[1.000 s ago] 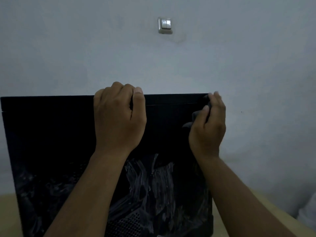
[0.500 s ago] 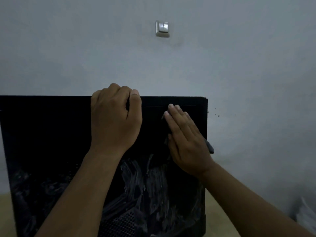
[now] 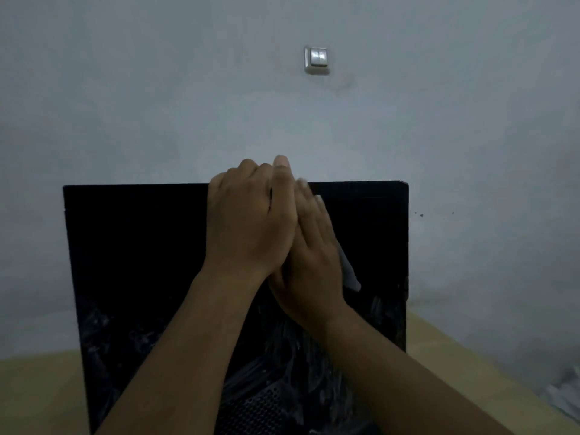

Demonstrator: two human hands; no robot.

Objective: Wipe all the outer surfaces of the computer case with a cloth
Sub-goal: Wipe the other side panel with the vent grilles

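A black computer case (image 3: 141, 262) stands upright on a yellowish surface, its broad side panel facing me with pale smears low down. My left hand (image 3: 248, 218) grips the case's top edge, fingers curled over it. My right hand (image 3: 310, 249) lies flat on the panel just right of the left hand, fingers straight, pressing a grey cloth (image 3: 350, 273) against it. Only a corner of the cloth shows past the palm.
A pale wall with a light switch (image 3: 317, 60) rises right behind the case. The yellowish surface (image 3: 40, 394) extends left and right of the case. Something white and crumpled (image 3: 565, 390) lies at the far right edge.
My right hand has slid left across the upper panel with the cloth, from the top right corner to beside my left hand. The left hand keeps its grip on the top edge.
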